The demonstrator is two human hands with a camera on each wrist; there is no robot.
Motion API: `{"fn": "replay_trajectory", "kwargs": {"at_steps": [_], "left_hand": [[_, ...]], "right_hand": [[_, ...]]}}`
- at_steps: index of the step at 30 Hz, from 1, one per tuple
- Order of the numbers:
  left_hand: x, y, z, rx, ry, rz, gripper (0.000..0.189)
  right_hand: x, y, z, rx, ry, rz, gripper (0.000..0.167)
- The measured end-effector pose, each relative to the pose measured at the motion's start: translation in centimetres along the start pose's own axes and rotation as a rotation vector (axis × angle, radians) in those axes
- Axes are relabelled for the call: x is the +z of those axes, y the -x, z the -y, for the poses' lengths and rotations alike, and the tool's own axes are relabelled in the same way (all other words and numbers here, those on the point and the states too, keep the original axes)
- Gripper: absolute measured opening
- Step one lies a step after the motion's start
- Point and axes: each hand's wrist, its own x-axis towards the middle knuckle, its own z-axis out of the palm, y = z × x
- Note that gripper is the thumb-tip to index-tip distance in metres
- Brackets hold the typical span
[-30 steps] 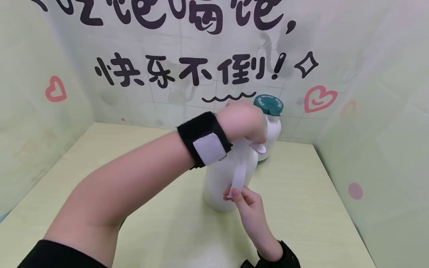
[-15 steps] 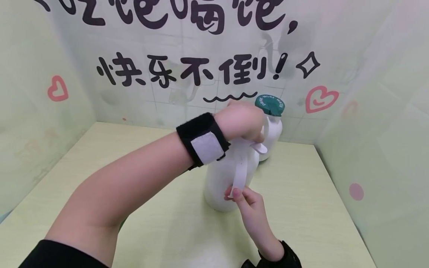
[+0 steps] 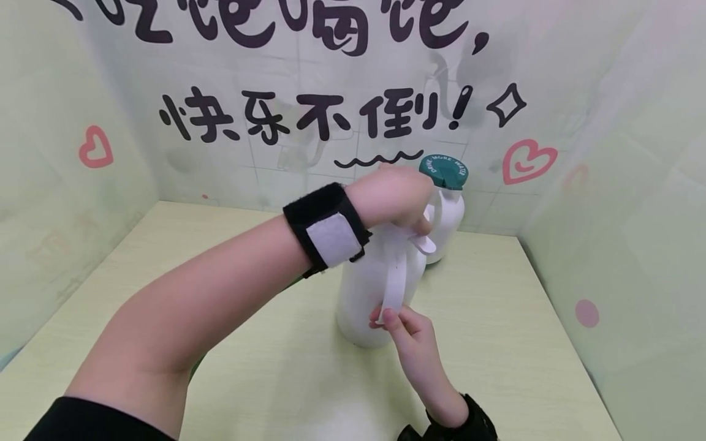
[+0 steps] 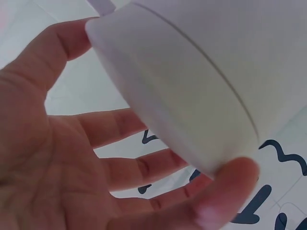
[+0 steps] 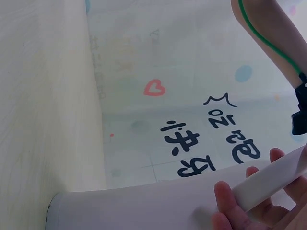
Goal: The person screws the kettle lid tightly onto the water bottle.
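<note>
A white jug stands on the table in the head view. My left hand reaches over its top and hides most of it there. In the left wrist view, thumb and fingers curl round the rim of the white lid, and a thin seam separates lid from body. A small white tab sticks out below that hand. Low on the strap-like handle, my right hand holds it between thumb and fingers. The right wrist view shows the handle across those fingers, beside the jug's body.
Just behind the jug, to the right, is a white bottle with a green cap. The pale wooden table is enclosed by printed cloth walls at the back and sides. A green cable runs along the left forearm.
My left hand and wristband have shifted slightly left over the lid, with a small turn of the wrist. The right hand and the jug stay where they were.
</note>
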Motion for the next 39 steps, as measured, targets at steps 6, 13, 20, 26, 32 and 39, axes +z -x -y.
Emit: {"fn": "replay_trajectory", "kwargs": {"at_steps": [6, 13, 20, 26, 32, 39], "left_hand": [[0.1, 0.0, 0.4, 0.029, 0.039, -0.038, 0.021], [0.1, -0.2, 0.8, 0.042, 0.062, -0.066, 0.027], [0.1, -0.2, 1.1, 0.067, 0.073, -0.072, 0.027], [0.2, -0.4, 1.3, 0.081, 0.085, -0.073, 0.026], [0.3, -0.3, 1.7, 0.120, 0.091, -0.095, 0.036], [0.2, -0.2, 1.8, 0.146, 0.086, -0.098, 0.042]], "right_hand": [[-0.1, 0.0, 0.1, 0.004, 0.007, 0.001, 0.022], [-0.1, -0.1, 0.2, 0.020, 0.017, -0.001, 0.022], [-0.1, 0.0, 0.1, 0.014, 0.005, 0.001, 0.022], [0.0, 0.0, 0.1, 0.022, 0.010, 0.000, 0.022], [0.0, 0.0, 0.0, 0.025, 0.013, -0.002, 0.022], [0.0, 0.1, 0.0, 0.007, 0.003, -0.005, 0.021]]}}
